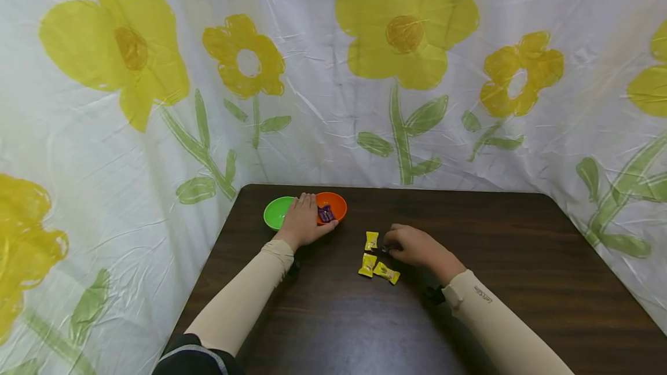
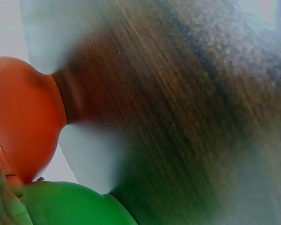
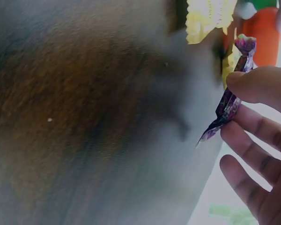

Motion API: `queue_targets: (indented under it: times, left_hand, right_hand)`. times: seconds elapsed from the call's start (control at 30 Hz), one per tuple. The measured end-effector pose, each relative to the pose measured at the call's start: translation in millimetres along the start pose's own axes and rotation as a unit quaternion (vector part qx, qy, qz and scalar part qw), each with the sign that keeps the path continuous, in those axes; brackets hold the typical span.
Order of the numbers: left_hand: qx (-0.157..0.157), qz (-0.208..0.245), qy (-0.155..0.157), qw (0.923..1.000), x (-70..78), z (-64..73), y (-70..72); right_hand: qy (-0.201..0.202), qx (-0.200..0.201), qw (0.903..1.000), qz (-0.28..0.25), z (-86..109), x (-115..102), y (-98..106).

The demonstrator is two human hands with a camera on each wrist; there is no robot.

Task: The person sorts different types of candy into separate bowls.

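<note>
Right hand (image 1: 415, 246) pinches purple-wrapped candy (image 3: 228, 105) mid-length; orange bowl (image 1: 337, 203) sits left of it, farther out. Left hand (image 1: 302, 223) nearer, fingers straight, resting across orange bowl and green bowl (image 1: 276, 213).

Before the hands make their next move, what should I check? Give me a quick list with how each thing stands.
1. Purple candy gripped: ok, the right hand pinches it.
2. Left hand at the bowls: ok, it lies across the green bowl and orange bowl.
3. Orange bowl upright: ok.
4. Table cleared of candies: not ok, three yellow candies lie there.
5. Green bowl empty: cannot tell, the left hand hides part.
</note>
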State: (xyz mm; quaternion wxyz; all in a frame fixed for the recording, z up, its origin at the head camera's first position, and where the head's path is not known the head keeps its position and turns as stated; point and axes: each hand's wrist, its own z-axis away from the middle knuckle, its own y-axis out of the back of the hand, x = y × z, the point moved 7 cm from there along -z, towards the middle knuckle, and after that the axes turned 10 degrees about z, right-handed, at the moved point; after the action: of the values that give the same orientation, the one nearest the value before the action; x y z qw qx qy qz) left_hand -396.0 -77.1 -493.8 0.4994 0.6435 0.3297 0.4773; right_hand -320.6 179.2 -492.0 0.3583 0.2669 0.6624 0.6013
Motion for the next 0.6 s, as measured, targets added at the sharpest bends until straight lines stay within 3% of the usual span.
queue_targets:
  times: [0.2,0.6]
  left_hand:
    - [0.004,-0.005,-0.003,1.0000,-0.1,-0.2,0.9]
    - [0.006,-0.012,-0.005,0.9999,0.6,1.1,1.4]
  right_hand:
    - [0.005,0.018,0.9998,-0.009,-3.3,-1.4,5.0]
    - [-0.045,0.053,0.9960,-0.055,-17.0,-1.2,14.4]
